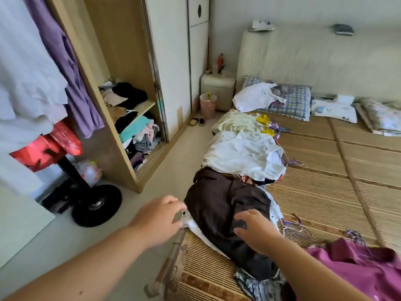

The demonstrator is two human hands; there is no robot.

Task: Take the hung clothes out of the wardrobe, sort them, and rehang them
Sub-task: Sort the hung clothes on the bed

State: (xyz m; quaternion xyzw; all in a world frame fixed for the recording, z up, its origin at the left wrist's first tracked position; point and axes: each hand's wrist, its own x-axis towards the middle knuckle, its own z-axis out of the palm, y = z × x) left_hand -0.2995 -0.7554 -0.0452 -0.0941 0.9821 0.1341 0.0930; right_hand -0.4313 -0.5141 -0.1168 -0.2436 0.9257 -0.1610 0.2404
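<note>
A dark brown garment (225,205) lies on top of a pile at the bed's near left edge. My right hand (255,230) rests on it with fingers spread. My left hand (158,218) reaches the pile's left edge, its fingers curled at a white cloth (191,224) under the brown one. Behind the pile lie white clothes (243,155) and pale yellow clothes (238,122) with purple hangers (290,161) sticking out. A pink garment (358,268) lies at the lower right. In the wardrobe (121,61), white clothes (23,83) and a purple garment (69,68) hang at the left.
The bed carries a bamboo mat (325,192) and pillows (293,101) at the headboard. Folded clothes fill the wardrobe's shelves (134,118). A black fan base (96,205) stands on the floor beside a red bag (45,148). A pink bin (208,105) stands by the nightstand (219,90).
</note>
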